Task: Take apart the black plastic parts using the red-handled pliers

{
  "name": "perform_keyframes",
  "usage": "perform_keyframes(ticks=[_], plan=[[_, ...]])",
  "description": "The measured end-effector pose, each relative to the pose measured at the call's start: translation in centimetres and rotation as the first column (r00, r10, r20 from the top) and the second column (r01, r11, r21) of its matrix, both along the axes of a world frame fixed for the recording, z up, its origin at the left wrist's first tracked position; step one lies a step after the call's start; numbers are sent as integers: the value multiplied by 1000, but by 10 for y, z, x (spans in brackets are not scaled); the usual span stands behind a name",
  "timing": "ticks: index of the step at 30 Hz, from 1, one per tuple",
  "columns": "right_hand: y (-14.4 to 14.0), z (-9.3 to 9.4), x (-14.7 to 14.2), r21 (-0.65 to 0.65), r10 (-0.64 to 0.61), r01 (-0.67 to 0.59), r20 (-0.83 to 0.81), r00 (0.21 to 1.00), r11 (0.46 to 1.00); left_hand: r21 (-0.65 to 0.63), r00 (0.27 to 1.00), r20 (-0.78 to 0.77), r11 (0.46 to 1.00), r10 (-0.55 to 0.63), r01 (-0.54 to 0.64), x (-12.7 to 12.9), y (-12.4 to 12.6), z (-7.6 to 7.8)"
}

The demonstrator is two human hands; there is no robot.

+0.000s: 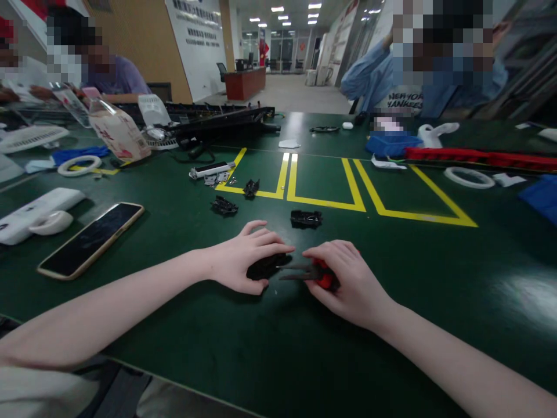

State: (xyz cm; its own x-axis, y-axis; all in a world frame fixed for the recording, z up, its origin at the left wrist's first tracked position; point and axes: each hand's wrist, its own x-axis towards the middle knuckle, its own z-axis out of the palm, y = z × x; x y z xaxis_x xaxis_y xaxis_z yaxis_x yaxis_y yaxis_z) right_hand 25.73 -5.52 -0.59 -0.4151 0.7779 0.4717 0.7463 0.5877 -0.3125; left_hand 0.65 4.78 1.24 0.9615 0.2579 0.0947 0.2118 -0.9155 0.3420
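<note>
My left hand (pixel 243 258) curls over a black part (pixel 266 268) on the green table (pixel 243 348), its thumb and fingers closed about the sides. Much of that part is hidden under the hand. In my right hand (pixel 348 281) is a pair of pliers (pixel 322 274) with red and black handles. The slim jaws stand apart and point left, with their tips at the right end of the black part; contact cannot be made out. Farther off lie three similar small black parts, one of them (pixel 306 219) just beyond my hands.
A phone (pixel 93 238) and a white power strip (pixel 41 212) lie at left. Yellow tape (pixel 326 203) marks the table. Behind are a bottle (pixel 117 125), a long black assembly (pixel 217 123) and a red strip (pixel 474 159). Other people sit across the table.
</note>
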Motion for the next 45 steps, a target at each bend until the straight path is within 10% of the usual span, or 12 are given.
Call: perform_keyframes(ticks=[8,18,27,45], plan=[[3,-4,1,40,-42,39,75,996,998,158,957,276,977,95,-142,0,-20,-2],[1,-4,2,27,-62,60,62,996,998,481,970,243,868,7,-127,-3,-16,-8],[2,0,0,35,-70,67,102,992,997,87,967,194,979,167,-186,4,-28,3],[7,5,2,-147,-222,245,160,962,958,94,969,156,974,191,-207,-11,-3,10]])
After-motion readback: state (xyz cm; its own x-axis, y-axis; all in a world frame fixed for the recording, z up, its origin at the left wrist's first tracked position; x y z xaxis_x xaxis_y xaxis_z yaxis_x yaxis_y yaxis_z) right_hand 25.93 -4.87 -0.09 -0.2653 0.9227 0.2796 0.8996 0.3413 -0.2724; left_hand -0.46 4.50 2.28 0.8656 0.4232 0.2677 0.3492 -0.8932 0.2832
